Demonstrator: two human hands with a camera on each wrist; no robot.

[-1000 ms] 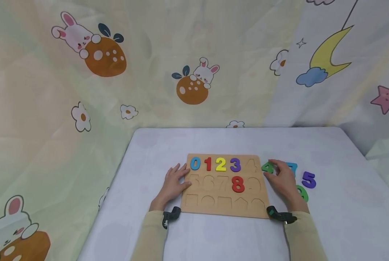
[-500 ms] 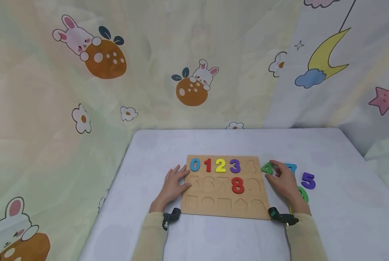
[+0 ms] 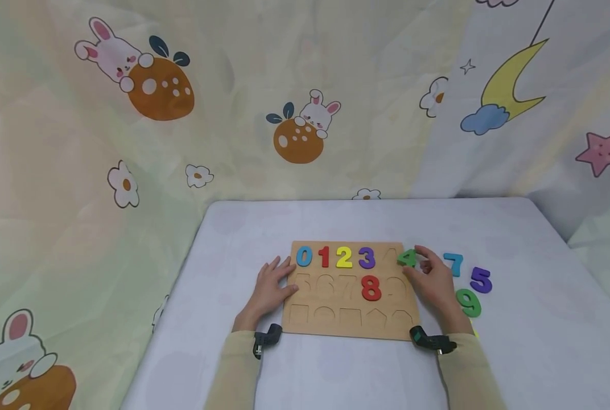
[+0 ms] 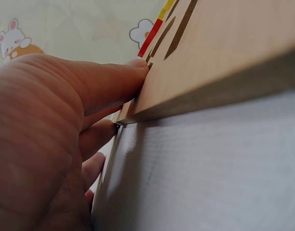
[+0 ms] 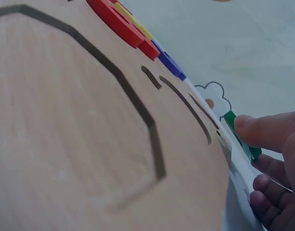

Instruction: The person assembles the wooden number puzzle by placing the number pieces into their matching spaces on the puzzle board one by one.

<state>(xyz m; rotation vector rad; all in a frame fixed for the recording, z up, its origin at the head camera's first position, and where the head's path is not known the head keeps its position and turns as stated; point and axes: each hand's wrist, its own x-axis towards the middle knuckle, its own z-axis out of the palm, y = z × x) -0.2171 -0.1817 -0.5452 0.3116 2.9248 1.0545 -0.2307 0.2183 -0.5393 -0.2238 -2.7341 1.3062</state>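
Note:
A wooden number puzzle board (image 3: 305, 327) lies on the table, with 0, 1, 2, 3 and a red 8 (image 3: 371, 288) in it. My left hand (image 3: 270, 287) rests at the board's left edge, its thumb (image 4: 113, 79) on the top face and its other fingers spread along the side. With thumb and fingers, my right hand (image 3: 434, 285) pinches a green number 4 (image 3: 407, 258) over the board's upper right edge, just right of the bare 4 outline. In the right wrist view the green 4 (image 5: 242, 137) shows edge-on, tilted, partly hidden by the thumb.
Right of my right hand lie a blue 7 (image 3: 453, 263), a purple 5 (image 3: 481, 280) and a green 9 (image 3: 469, 303). A bit of a yellow piece (image 3: 476, 334) shows by the right wrist. A printed cloth (image 3: 243, 74) hangs behind the table.
My right hand has moved left, carrying the green 4 from beside the board to over its edge. The 7 and 9 show more fully. The left hand stays at the board.

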